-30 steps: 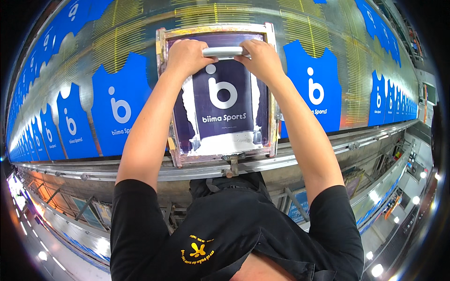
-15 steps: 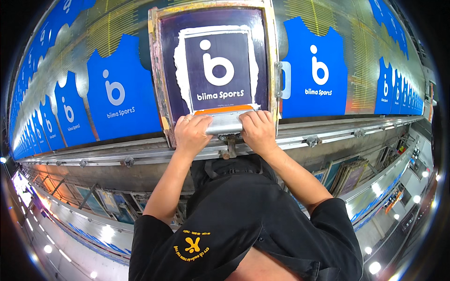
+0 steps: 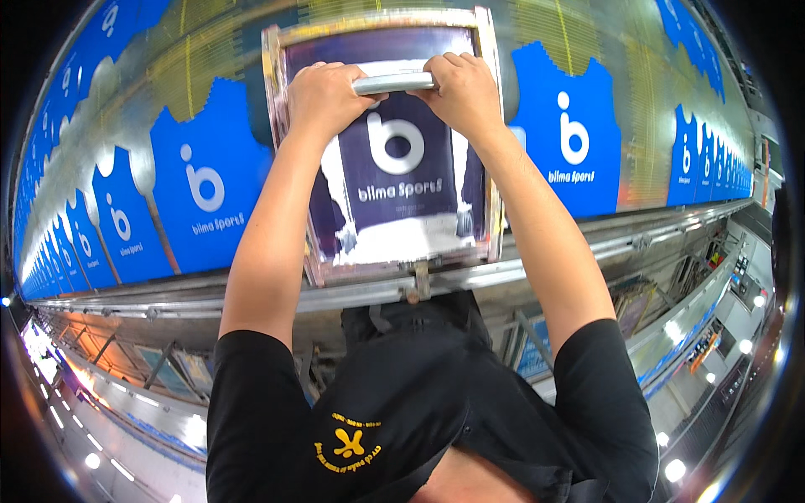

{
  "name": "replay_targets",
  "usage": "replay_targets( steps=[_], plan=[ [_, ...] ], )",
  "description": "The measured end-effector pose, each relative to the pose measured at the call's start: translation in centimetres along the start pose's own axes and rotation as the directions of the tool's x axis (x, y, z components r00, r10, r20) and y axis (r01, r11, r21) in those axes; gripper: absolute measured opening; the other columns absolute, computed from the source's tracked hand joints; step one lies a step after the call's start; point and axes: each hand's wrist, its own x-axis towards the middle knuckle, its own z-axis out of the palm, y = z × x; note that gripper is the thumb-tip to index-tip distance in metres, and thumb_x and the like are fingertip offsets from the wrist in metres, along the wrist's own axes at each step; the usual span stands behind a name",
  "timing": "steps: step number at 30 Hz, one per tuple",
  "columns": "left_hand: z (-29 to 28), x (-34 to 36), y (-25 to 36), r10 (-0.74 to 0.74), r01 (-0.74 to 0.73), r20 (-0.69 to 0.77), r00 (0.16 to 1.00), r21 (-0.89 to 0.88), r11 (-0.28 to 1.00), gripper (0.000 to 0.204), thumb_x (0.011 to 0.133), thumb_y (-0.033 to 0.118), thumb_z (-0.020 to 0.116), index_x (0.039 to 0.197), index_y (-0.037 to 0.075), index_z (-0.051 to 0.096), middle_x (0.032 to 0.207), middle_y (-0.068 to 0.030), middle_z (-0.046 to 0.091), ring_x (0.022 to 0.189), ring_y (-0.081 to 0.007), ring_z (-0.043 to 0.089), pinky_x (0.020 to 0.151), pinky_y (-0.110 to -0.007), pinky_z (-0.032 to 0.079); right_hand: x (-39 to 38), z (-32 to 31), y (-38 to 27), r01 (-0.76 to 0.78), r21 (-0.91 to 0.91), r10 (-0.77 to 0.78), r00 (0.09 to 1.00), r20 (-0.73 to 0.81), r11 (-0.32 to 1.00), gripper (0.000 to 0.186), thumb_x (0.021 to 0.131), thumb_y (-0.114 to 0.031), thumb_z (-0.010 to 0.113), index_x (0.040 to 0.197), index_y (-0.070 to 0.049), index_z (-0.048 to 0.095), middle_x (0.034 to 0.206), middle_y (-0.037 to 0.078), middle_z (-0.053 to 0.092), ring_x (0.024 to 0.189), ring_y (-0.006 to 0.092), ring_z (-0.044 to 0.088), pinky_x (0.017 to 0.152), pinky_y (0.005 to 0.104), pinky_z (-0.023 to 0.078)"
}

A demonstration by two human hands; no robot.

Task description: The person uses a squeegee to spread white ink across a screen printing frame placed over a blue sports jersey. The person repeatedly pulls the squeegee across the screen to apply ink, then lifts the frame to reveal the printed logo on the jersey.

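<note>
My left hand [image 3: 325,99] and my right hand [image 3: 465,90] are closed round the two ends of a squeegee [image 3: 394,83] with a silver metal handle. The squeegee stands across the far part of a screen-printing frame [image 3: 377,20]; its blade is hidden beneath the handle. Dark purple mesh inside the frame carries a white rounded logo with lettering. Wet white ink [image 3: 402,239] lies thick along the mesh's near end and streaks up both sides. My forearms reach over the frame's near side.
Blue printed fabric pieces, one to the left [image 3: 201,138] and one to the right [image 3: 579,105], lie in a long row on the table. A metal rail [image 3: 553,267] runs along its near edge, close to my body. Stacked frames stand below, behind me.
Both hands have pushed the squeegee from the near end of the screen to its far end. White ink now shows at the near end. My arms are stretched out farther.
</note>
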Motion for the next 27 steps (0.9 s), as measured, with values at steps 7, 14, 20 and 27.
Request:
replay_targets(
  steps=[7, 14, 20, 27],
  plan=[
    [2.3, -18.8, 5.6, 0.073, -0.081, -0.122, 0.99, -0.059, 0.995, 0.038, 0.058, 0.024, 0.094, 0.094, 0.019, 0.082, 0.092, 0.0013, 0.08, 0.075, -0.0221, 0.068, 0.07, -0.04, 0.047, -16.5, -4.3, -7.3, 0.03, 0.047, -0.034, 0.996, 0.078, 0.998, 0.04, 0.06, -0.007, 0.087, 0.093, -0.011, 0.064, 0.085, 0.005, 0.064, 0.08, 0.0288, 0.06, 0.075, 0.0427, 0.045],
    [0.4, -23.6, 7.8, 0.138, -0.139, 0.005, 0.99, 0.022, 0.99, 0.031, 0.07, 0.045, 0.093, 0.081, 0.019, 0.079, 0.078, 0.0022, 0.074, 0.073, -0.0199, 0.066, 0.067, -0.037, 0.044, -21.2, -6.9, -9.8, 0.015, 0.199, -0.035, 0.995, 0.095, 0.98, 0.037, 0.065, -0.015, 0.092, 0.091, -0.011, 0.066, 0.082, 0.004, 0.062, 0.08, 0.0273, 0.063, 0.074, 0.0424, 0.044],
    [-0.4, -19.7, 5.0, -0.069, 0.086, 0.292, 0.954, -0.047, 0.995, 0.059, 0.07, 0.066, 0.089, 0.081, 0.009, 0.081, 0.076, -0.0116, 0.075, 0.078, -0.034, 0.075, 0.071, -0.047, 0.057, -16.8, -4.6, -9.9, -0.105, 0.188, 0.024, 0.921, 0.389, 0.977, 0.05, 0.075, -0.049, 0.091, 0.083, -0.006, 0.068, 0.081, 0.012, 0.071, 0.083, 0.0355, 0.071, 0.076, 0.0462, 0.054],
    [-3.2, -14.5, 4.7, -0.124, 0.335, 0.702, 0.702, -0.172, 0.926, 0.071, 0.06, 0.069, 0.091, 0.094, 0.007, 0.085, 0.091, -0.0186, 0.08, 0.092, -0.036, 0.076, 0.085, -0.044, 0.059, -13.4, -6.5, -6.5, -0.457, 0.325, 0.143, 0.732, 0.666, 0.828, 0.053, 0.092, -0.051, 0.083, 0.099, 0.0, 0.076, 0.087, 0.014, 0.077, 0.08, 0.0269, 0.074, 0.074, 0.0394, 0.057]
  ],
)
